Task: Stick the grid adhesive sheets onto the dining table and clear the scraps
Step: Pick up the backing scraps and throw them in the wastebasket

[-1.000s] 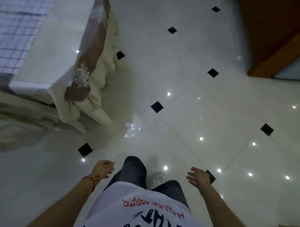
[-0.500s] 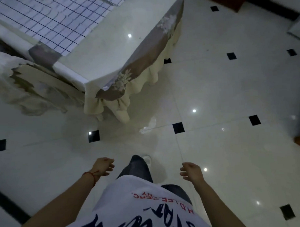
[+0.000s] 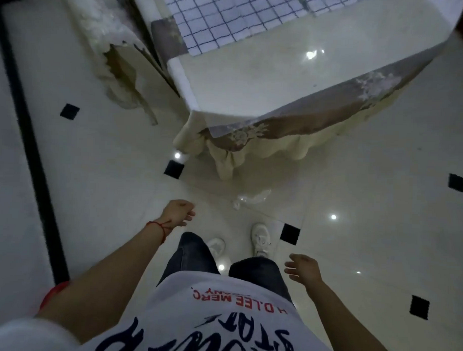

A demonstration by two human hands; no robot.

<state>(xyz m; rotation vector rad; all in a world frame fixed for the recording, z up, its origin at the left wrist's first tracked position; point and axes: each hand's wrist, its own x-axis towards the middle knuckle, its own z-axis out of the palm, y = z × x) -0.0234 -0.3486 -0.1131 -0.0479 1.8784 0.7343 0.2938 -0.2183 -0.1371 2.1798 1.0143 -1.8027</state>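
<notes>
Table [image 3: 268, 79] nearer now; grid sheet [image 3: 204, 19] stuck flat, crumpled clear scrap [image 3: 250, 198] on floor; hands [image 3: 178, 213] [image 3: 303, 267] loosely curled, empty.

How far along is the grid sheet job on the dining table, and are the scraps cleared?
Done: a white grid adhesive sheet lies on the cloth-covered dining table. In hand: nothing; left hand and right hand are empty. Left: a clear crumpled film scrap lies on the glossy white floor, and part of the tabletop looks uncovered.
</notes>
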